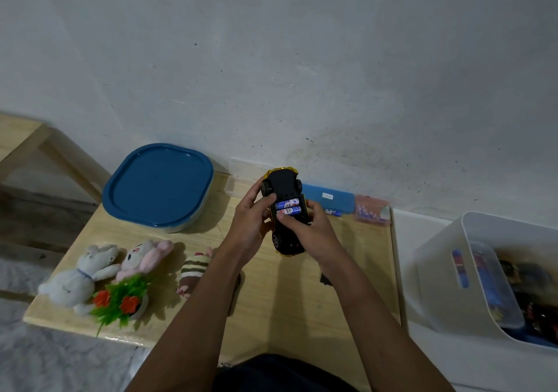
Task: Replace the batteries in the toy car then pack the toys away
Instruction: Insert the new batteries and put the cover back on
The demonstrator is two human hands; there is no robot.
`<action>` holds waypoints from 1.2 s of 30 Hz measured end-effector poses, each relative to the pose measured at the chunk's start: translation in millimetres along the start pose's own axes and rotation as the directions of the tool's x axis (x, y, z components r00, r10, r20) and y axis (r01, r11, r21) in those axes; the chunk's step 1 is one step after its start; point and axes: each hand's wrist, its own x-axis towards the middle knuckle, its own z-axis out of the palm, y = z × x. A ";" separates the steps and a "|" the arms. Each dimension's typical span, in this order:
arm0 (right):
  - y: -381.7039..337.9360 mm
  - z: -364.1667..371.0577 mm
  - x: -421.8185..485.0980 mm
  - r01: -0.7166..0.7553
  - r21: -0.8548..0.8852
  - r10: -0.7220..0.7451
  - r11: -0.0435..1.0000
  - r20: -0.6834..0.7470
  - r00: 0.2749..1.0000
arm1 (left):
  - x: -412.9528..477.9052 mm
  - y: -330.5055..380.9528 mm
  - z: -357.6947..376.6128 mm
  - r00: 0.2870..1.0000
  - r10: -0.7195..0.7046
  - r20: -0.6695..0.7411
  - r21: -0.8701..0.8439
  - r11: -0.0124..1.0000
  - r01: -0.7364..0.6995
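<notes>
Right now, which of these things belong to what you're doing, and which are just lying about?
Part of the job: toy car, the batteries in it, left hand and right hand holding it, loose battery, soft toys.
Lying about: plant, blue case, pink packet.

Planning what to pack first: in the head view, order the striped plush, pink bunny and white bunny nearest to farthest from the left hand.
1. Striped plush, just left of the left hand.
2. Pink bunny, farther left.
3. White bunny, farthest left.
</notes>
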 end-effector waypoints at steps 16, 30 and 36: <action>70.4 -73.3 62.8 -0.037 -0.322 -0.048 0.946 -0.253 0.966 | 26.8 -8.1 8.5 0.992 -0.116 -0.050 -0.004 0.993 0.116; 106.1 -109.0 134.7 0.021 -0.938 -0.268 0.346 -0.077 0.960 | 55.3 -9.4 24.6 0.979 -0.165 -0.118 0.015 0.986 0.168; 110.4 -100.9 129.9 -0.052 -0.942 -0.272 0.333 -0.149 0.951 | 54.1 -12.0 23.5 0.979 -0.165 -0.118 0.009 0.986 0.168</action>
